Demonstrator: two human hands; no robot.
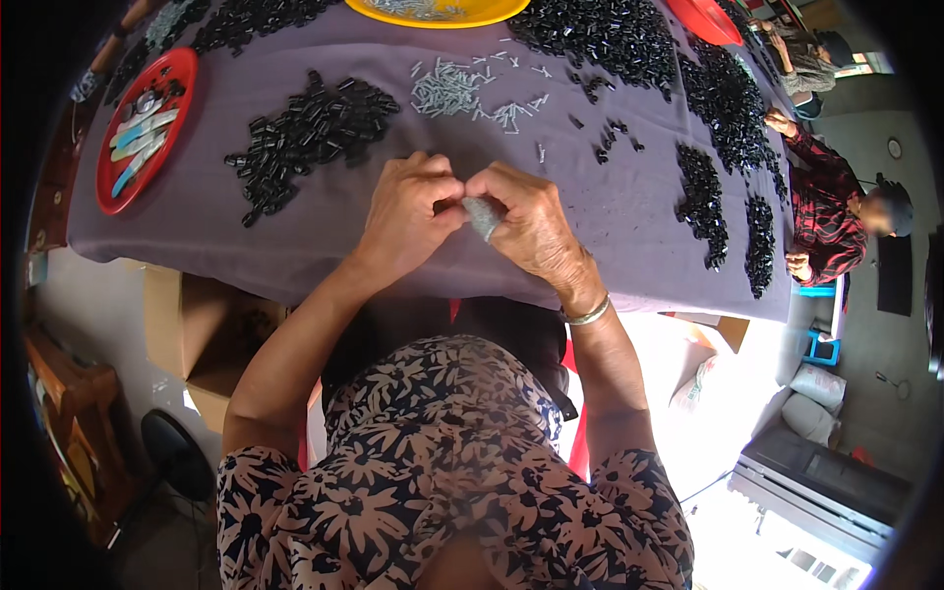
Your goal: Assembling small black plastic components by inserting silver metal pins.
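My left hand (408, 208) and my right hand (534, 218) meet over the near part of the cloth-covered table (344, 251). Both are closed in a pinch, their fingertips touching; whatever sits between them is too small or hidden to make out. A grey wrap (481, 218) covers one finger of my right hand, and a bangle (590, 311) circles that wrist. Beyond my left hand lies a pile of small black cylindrical pieces (320, 128). Farther off, straight ahead, small silvery pins (444, 88) lie in a loose heap, some scattered toward the right.
A red tray (105, 177) at the left holds several long-handled tools. At the far edge stands a yellow basin (442, 20) with silvery pieces. More black pieces (723, 108) spread across the right. A co-worker in a red-and-black top (826, 216) sits there. An open cardboard box (167, 324) is below.
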